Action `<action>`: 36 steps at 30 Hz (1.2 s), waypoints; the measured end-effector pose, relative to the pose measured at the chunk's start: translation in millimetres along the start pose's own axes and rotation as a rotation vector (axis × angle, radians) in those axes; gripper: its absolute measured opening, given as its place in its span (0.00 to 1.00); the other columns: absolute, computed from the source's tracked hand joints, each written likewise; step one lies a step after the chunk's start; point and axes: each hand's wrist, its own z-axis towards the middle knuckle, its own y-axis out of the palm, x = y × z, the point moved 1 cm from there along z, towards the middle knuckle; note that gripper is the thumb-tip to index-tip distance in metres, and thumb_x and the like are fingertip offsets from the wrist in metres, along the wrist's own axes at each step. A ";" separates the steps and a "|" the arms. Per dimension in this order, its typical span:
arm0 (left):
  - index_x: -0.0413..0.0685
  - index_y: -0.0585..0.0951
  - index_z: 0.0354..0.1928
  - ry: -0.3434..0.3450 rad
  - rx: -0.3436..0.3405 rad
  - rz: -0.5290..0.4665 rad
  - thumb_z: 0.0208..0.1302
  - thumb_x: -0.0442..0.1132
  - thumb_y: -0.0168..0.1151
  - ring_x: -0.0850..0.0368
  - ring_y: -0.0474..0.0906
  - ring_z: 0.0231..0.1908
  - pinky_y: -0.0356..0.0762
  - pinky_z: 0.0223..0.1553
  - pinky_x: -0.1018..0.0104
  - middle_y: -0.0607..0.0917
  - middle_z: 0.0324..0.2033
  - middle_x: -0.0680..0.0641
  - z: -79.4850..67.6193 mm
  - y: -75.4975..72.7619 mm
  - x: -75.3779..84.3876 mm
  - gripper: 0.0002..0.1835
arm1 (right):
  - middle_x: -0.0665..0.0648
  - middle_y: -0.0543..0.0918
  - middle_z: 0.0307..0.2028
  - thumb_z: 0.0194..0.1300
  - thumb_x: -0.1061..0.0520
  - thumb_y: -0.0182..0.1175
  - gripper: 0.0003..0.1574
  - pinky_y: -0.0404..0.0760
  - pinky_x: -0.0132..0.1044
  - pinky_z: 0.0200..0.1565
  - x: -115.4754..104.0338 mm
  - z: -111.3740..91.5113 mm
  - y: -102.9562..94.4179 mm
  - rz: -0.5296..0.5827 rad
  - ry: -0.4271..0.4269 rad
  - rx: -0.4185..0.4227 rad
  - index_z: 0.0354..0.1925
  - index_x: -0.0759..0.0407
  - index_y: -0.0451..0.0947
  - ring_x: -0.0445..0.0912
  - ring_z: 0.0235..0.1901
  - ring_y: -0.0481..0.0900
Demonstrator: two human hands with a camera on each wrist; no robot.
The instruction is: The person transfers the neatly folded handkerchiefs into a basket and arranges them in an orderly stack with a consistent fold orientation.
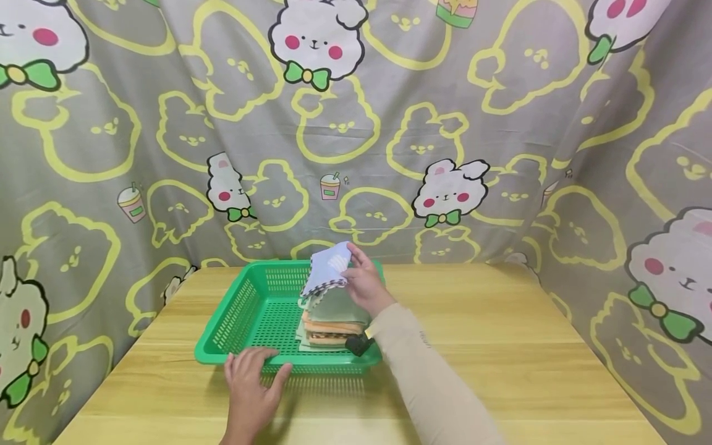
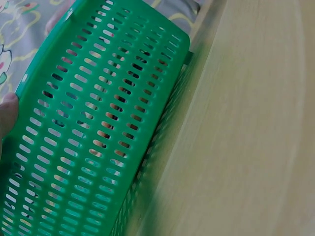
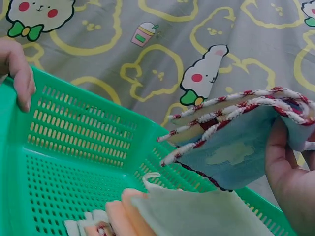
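A green plastic basket (image 1: 222,321) with slotted walls stands on the table. At its near left rim, my left hand (image 1: 253,386) grips the edge, the fingers (image 3: 22,83) bent over to the inside. My right hand (image 1: 367,284) pinches a folded blue towel (image 1: 328,266) with a pale patch and a striped corded edge. Its folded layers (image 3: 211,118) show red-and-white trim in the right wrist view. Below the raised towel, a stack of folded towels (image 1: 334,327), pale green and orange, fills the basket's right part. A pale green towel (image 3: 197,211) with a hanging loop lies on top.
The wooden table (image 1: 473,346) extends around the basket on both sides. Behind it hangs a grey curtain (image 1: 378,167) with cartoon rabbits, which also closes off the left and right. A small black device (image 1: 358,344) sits at my right wrist.
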 end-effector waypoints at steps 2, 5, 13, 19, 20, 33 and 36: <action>0.38 0.81 0.38 0.006 0.003 -0.001 0.47 0.40 0.72 0.42 0.71 0.48 0.43 0.58 0.30 0.83 0.39 0.40 0.1 0.0 0.3 0.17 | 0.63 0.58 0.65 0.51 0.85 0.39 0.52 0.79 0.28 0.33 2.1 0.2 2.9 0.008 0.005 -0.031 0.73 0.60 0.51 0.43 0.36 0.75; 0.38 0.81 0.38 0.010 0.008 -0.003 0.47 0.40 0.72 0.42 0.71 0.47 0.43 0.58 0.30 0.83 0.39 0.40 0.1 0.3 0.5 0.17 | 0.62 0.57 0.67 0.52 0.84 0.38 0.52 0.78 0.27 0.32 5.1 0.4 5.0 0.009 0.031 -0.070 0.74 0.57 0.51 0.43 0.34 0.75; 0.39 0.81 0.37 0.005 0.003 0.001 0.47 0.41 0.73 0.42 0.71 0.47 0.44 0.57 0.30 0.83 0.38 0.40 -0.8 1.5 0.8 0.17 | 0.67 0.61 0.68 0.51 0.83 0.41 0.51 0.78 0.30 0.31 12.4 -1.7 0.5 -0.279 0.168 0.053 0.72 0.59 0.57 0.45 0.35 0.75; 0.39 0.81 0.38 0.006 0.003 0.003 0.47 0.41 0.72 0.42 0.71 0.47 0.44 0.58 0.30 0.83 0.39 0.41 0.1 0.3 1.1 0.17 | 0.67 0.62 0.68 0.45 0.85 0.41 0.54 0.79 0.31 0.32 13.0 -4.4 -3.5 -0.360 0.180 0.112 0.71 0.60 0.59 0.50 0.42 0.76; 0.39 0.81 0.38 0.007 0.004 0.005 0.47 0.41 0.72 0.42 0.72 0.47 0.44 0.58 0.30 0.83 0.39 0.41 0.2 0.0 1.1 0.17 | 0.67 0.61 0.68 0.44 0.85 0.41 0.54 0.78 0.30 0.30 13.1 -4.4 -4.6 -0.369 0.172 0.118 0.71 0.60 0.60 0.50 0.43 0.76; 0.40 0.81 0.38 0.007 0.003 0.008 0.47 0.40 0.72 0.42 0.71 0.47 0.43 0.58 0.30 0.83 0.38 0.41 0.4 -0.6 1.6 0.17 | 0.67 0.63 0.68 0.39 0.83 0.42 0.55 0.64 0.27 0.18 13.0 -6.5 -18.1 -0.519 0.148 0.234 0.70 0.62 0.61 0.57 0.60 0.68; 0.39 0.81 0.38 0.007 0.002 0.009 0.47 0.40 0.72 0.42 0.71 0.47 0.44 0.57 0.29 0.83 0.38 0.41 0.5 -0.5 1.9 0.17 | 0.66 0.63 0.69 0.41 0.82 0.43 0.53 0.63 0.27 0.18 12.8 -8.2 -19.8 -0.561 0.163 0.250 0.69 0.62 0.62 0.54 0.57 0.69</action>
